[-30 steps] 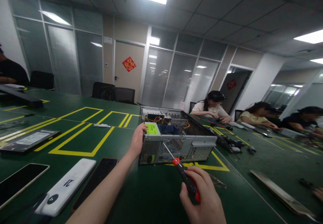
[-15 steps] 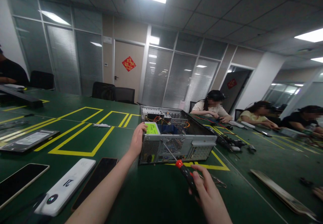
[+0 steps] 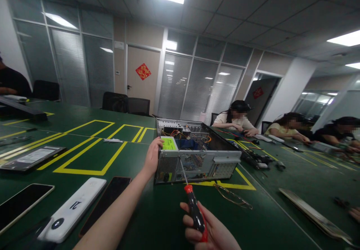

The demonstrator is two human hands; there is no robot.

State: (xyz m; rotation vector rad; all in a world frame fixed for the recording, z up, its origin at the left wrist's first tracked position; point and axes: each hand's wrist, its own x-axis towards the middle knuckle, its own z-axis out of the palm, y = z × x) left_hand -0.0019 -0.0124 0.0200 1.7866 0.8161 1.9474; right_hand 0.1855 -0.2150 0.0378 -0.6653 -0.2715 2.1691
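An open desktop computer case (image 3: 208,167) lies on its side on the green table, its vented rear panel facing me. My left hand (image 3: 152,155) grips its near left corner, beside a bright yellow-green label (image 3: 168,143). In my right hand (image 3: 204,225) is a screwdriver (image 3: 193,209) with a black and red handle. Its shaft points up and away, and the tip meets or nearly meets the rear panel near its upper edge; contact is too small to tell. Wires and a blue part show inside the case.
Wire-framed glasses (image 3: 233,197) lie right of the screwdriver. At left are a hard drive (image 3: 33,158), a white power bank (image 3: 74,208) and two phones, including a dark phone (image 3: 108,201). A metal strip (image 3: 312,214) and dark cables (image 3: 255,158) lie rightward. People sit along the table.
My right hand has moved left and down, turning the screwdriver more upright, with its tip still near the same spot. The glasses are now uncovered. My left hand and the case stay put.
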